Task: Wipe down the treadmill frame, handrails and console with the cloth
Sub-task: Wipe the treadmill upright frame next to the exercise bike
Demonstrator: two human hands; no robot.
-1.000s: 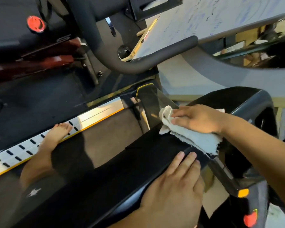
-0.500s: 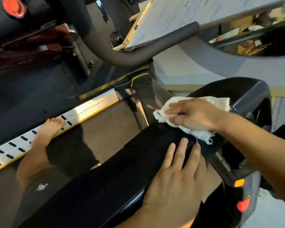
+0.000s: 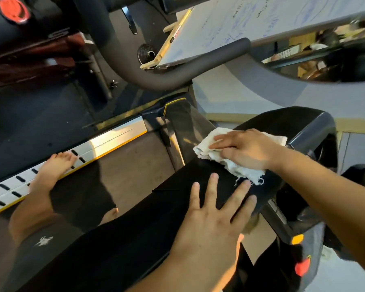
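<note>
Cloth [image 3: 236, 157] under right hand [image 3: 247, 148] on treadmill frame [image 3: 177, 207] (left hand [image 3: 215, 218] flat, empty)

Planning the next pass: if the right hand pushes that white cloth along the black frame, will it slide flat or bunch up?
Probably bunches: the white cloth is already crumpled in folds under the right hand, so it looks limp. Its frayed edge trails loose threads, which might snag. The black frame looks smooth and glossy, so it should glide easily under a flat palm.
</note>
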